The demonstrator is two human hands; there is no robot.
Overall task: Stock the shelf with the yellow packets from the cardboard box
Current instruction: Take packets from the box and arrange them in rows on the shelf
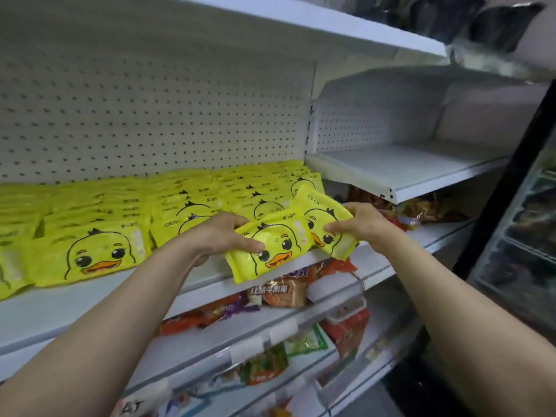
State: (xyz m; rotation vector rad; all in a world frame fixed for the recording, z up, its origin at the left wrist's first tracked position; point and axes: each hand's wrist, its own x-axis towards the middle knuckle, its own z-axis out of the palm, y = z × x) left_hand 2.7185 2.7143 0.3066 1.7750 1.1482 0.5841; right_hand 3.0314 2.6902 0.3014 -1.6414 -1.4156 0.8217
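The white metal shelf [75,302] had a smooth painted lip and a perforated back panel [150,115] dotted with small holes. Glossy, crinkled yellow packets [99,254], flat pillow shapes printed with a cartoon duck face, lay in overlapping rows across it from nine o'clock toward the centre. The left hand [222,236] pinched one packet [270,251] by its left end, thumb on top; the right hand [358,222] pinched a second packet [322,224] at its right edge. Both packets hung at the shelf's front edge, overlapping each other. At two o'clock a bare white shelf [421,173] stood open. Below, at six o'clock, red and orange snack bags [282,293] crowded the lower tier.
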